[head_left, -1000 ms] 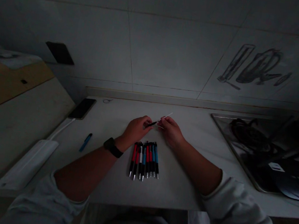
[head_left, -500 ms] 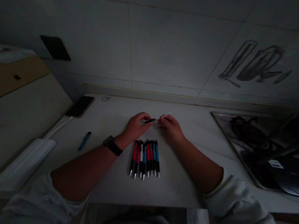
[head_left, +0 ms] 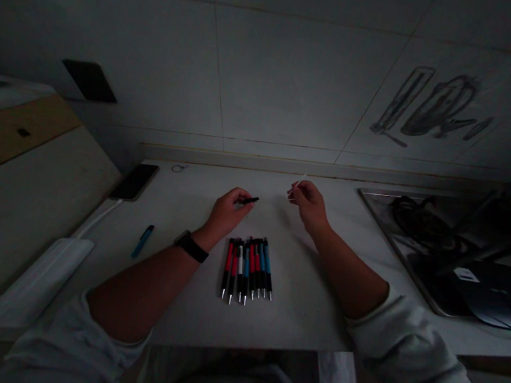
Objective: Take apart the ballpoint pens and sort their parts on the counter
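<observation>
My left hand (head_left: 227, 212) pinches a short black pen part (head_left: 250, 200) between thumb and fingers, one end poking out to the right. My right hand (head_left: 311, 207), well apart from it, holds a thin white stick (head_left: 302, 177) that slants up past my fingers. Both hands are over the counter (head_left: 304, 322), beyond a row of red, blue and white pens (head_left: 253, 264). A blue pen piece (head_left: 142, 243) lies to the left.
</observation>
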A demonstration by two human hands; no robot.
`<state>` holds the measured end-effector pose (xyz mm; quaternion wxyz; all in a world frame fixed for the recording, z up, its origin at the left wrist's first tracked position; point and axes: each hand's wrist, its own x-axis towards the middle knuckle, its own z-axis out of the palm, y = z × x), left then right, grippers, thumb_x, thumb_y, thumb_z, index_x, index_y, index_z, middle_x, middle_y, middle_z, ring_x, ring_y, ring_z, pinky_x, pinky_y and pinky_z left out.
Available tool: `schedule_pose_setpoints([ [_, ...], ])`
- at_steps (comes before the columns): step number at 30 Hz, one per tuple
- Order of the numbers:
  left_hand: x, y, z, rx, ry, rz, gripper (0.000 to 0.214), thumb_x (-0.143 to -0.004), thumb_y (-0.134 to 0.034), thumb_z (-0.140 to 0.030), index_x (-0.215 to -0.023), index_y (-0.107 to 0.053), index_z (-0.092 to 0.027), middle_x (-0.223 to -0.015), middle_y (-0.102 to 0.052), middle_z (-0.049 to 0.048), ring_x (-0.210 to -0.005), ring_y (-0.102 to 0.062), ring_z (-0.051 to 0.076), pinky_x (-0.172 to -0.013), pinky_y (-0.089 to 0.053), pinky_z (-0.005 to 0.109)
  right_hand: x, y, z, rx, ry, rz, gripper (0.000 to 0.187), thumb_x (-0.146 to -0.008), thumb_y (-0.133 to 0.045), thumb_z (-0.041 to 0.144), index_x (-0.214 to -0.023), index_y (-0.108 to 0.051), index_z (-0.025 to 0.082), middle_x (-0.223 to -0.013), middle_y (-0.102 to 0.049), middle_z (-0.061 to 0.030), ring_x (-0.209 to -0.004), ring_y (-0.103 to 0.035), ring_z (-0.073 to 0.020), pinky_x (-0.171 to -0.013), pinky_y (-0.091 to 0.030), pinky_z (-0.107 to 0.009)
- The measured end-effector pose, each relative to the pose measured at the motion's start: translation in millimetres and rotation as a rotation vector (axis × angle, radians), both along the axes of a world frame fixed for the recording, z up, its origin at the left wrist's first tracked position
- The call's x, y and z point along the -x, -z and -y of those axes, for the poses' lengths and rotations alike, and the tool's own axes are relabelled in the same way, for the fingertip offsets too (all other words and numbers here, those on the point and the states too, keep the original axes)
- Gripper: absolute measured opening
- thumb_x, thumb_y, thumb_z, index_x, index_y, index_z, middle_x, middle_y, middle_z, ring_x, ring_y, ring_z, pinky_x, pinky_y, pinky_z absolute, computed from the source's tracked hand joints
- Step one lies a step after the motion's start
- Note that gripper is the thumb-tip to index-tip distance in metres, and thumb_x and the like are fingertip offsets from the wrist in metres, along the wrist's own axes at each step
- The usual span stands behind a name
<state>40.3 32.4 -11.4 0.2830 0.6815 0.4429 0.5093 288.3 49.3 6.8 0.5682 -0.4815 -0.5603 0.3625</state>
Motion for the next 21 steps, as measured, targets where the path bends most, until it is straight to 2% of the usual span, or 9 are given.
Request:
schedule_pose_setpoints([
  [4, 2, 5.5, -5, 0.002, 0.001, 0.010, 0.014, -0.085, -0.074, -0.022, -0.097, -0.067, -0.021, -0.098, -0.073, 0.0038, -0.093, -0.068, 0.018, -0.091, -0.054, 0.034, -29, 2.1, -10, 0.050, 0.169, 0.646, 0.022, -0.091, -0.062, 0.031, -0.110, -0.070, 0.023, -0.086, -0.073, -0.0031, -0.079, -0.066, -0.0191, -0.081, -0.050, -0.033],
  [7, 1, 8.0, -6, -0.003, 0.002, 0.013, 0.013, -0.085, -0.075, -0.022, -0.096, -0.067, -0.021, -0.097, -0.073, 0.0035, -0.092, -0.068, 0.017, -0.091, -0.055, 0.034, -33, 6.0, -10, 0.120, 0.175, 0.937, 0.028, -0.093, -0.064, 0.028, -0.119, -0.071, 0.023, -0.094, -0.077, -0.0060, -0.087, -0.069, -0.0214, -0.082, -0.049, -0.032],
  [14, 1, 9.1, -6, 0.007, 0.016, 0.016, 0.014, -0.085, -0.074, -0.021, -0.097, -0.068, -0.021, -0.097, -0.074, 0.0031, -0.093, -0.069, 0.017, -0.091, -0.055, 0.034, -16, 10.1, -12, 0.179, 0.197, 1.200, 0.031, -0.098, -0.054, 0.030, -0.125, -0.069, 0.023, -0.113, -0.077, -0.0114, -0.102, -0.070, -0.0256, -0.087, -0.050, -0.034],
  [21, 0, 6.0, -4, 0.019, 0.001, -0.006, 0.013, -0.085, -0.074, -0.021, -0.096, -0.068, -0.021, -0.097, -0.074, 0.0029, -0.092, -0.069, 0.017, -0.090, -0.054, 0.034, -15, 12.1, -11, 0.184, 0.193, 1.262, 0.033, -0.098, -0.054, 0.031, -0.126, -0.069, 0.022, -0.117, -0.076, -0.0137, -0.103, -0.069, -0.0268, -0.087, -0.050, -0.035],
])
